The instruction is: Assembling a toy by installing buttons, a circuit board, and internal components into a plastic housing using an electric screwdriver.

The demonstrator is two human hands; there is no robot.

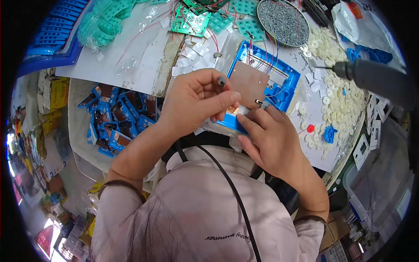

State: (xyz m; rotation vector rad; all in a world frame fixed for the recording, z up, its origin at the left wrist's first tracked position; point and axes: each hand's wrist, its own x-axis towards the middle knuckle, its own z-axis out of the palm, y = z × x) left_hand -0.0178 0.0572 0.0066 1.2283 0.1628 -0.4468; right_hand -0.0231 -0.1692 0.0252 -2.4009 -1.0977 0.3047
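In front of me lies a blue plastic casing (293, 81) with a brown circuit board (249, 84) set in it and thin wires running over it. My left hand (198, 99) hovers over the casing's left side, fingers curled and pinched. A small dark metal part (221, 81) shows at those fingertips; its exact kind is too small to tell. My right hand (273, 137) grips the casing's near edge, its fingers on top beside a small metal piece (259, 102) at the board's corner. Part of that edge is hidden under the hand.
A bin (78, 135) of blue assembled units stands at left. Behind are a round tray of screws (283, 22), green circuit boards (190, 22) and teal keypad sheets (100, 26). White plastic discs (338, 105) spread at right, under a dark electric screwdriver (371, 78).
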